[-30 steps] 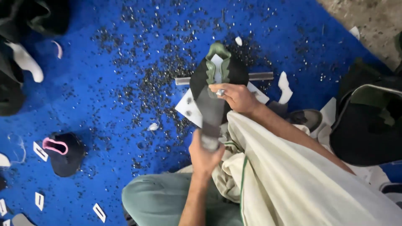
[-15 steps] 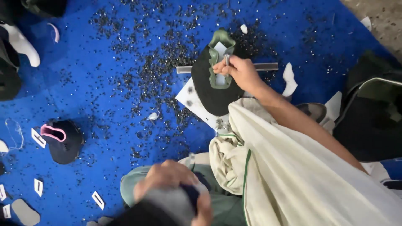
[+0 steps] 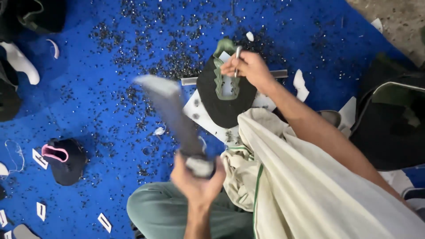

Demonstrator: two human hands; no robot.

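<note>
A black shoe upper [image 3: 221, 110] with a green trim piece [image 3: 220, 84] lies on a white card [image 3: 199, 116] over a metal bar [image 3: 189, 81]. My right hand [image 3: 250, 68] pinches a thin metal punch [image 3: 237, 55], standing on the green trim. My left hand [image 3: 197, 179] is low in the middle, gripping the handle of a long flat grey striking tool [image 3: 170, 110]. The tool is blurred by motion and raised to the left of the upper, clear of it.
Tiny black punched bits are strewn over the blue mat [image 3: 88, 97]. A black upper with pink trim [image 3: 64, 159] lies at left, with white paper scraps near it. A cream cloth [image 3: 310, 186] covers my lap, and a dark bag [image 3: 389, 128] sits at right.
My left hand left the upper, dropped towards my lap, and now swings the grey tool up at left. My right hand stayed on the green trim, now holding the punch upright.
</note>
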